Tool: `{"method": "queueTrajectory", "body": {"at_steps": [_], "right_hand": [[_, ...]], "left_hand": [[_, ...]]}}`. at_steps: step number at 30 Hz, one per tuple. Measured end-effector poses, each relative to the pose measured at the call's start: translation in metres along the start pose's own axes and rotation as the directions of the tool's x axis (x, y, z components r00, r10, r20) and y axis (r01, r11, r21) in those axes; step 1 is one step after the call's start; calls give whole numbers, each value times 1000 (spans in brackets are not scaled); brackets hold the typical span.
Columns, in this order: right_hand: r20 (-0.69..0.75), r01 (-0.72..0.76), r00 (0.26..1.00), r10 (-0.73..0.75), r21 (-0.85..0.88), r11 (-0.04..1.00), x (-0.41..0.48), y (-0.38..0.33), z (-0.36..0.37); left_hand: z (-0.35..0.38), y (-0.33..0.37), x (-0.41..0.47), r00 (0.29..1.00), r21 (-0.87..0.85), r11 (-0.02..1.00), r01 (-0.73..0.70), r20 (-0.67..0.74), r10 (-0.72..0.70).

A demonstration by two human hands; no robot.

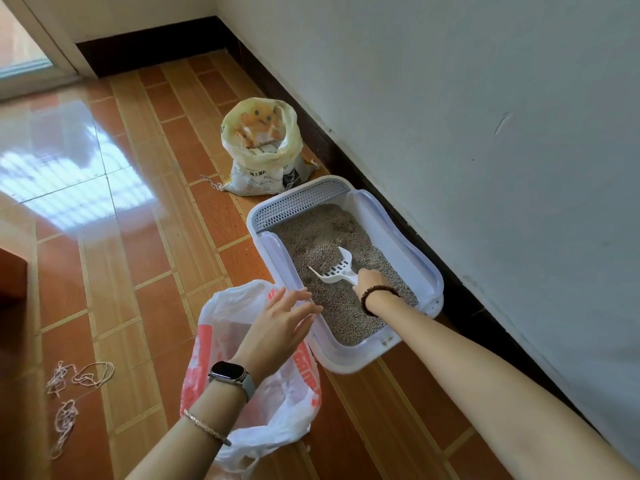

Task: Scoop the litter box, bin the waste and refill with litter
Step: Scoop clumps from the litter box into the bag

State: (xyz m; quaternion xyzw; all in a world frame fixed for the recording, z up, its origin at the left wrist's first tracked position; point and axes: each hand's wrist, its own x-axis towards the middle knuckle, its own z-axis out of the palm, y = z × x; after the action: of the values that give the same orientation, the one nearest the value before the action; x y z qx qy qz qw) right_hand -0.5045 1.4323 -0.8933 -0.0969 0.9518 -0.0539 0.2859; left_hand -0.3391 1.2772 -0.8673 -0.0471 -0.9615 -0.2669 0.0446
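Observation:
A white litter box (420, 268) with a grey grille at its far end sits on the floor by the wall, filled with grey litter (322, 233). My right hand (372, 280) grips the handle of a white slotted scoop (337, 270), whose head rests on the litter. My left hand (280, 323) hovers with straight fingers over the box's near left rim, above a white and red plastic bag (277, 407) lying open on the floor. An opened yellow and white litter sack (266, 157) stands beyond the box.
The white wall (485, 133) with a dark skirting runs along the right. Loose pieces of string (69, 393) lie on the tiled floor at the left. A dark wooden piece of furniture (12, 275) juts in at the left edge.

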Motion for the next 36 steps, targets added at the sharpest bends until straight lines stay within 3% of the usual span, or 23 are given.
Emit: {"method": "queueTrajectory", "body": {"at_steps": [3, 12, 22, 36], "right_hand": [[23, -2, 1000, 2, 23, 1000, 0, 0, 2], [-166, 81, 984, -64, 102, 991, -15, 18, -10], [-252, 88, 966, -56, 119, 989, -47, 36, -30], [-243, 74, 969, -49, 92, 993, -68, 39, -42]], "left_hand": [[1, -1, -1, 1000, -9, 1000, 0, 3, 0], [7, -4, 0, 1000, -6, 1000, 7, 4, -7], [4, -2, -1, 1000, 77, 997, -13, -7, 14], [-3, 6, -2, 999, 118, 993, -6, 51, 0]]}}
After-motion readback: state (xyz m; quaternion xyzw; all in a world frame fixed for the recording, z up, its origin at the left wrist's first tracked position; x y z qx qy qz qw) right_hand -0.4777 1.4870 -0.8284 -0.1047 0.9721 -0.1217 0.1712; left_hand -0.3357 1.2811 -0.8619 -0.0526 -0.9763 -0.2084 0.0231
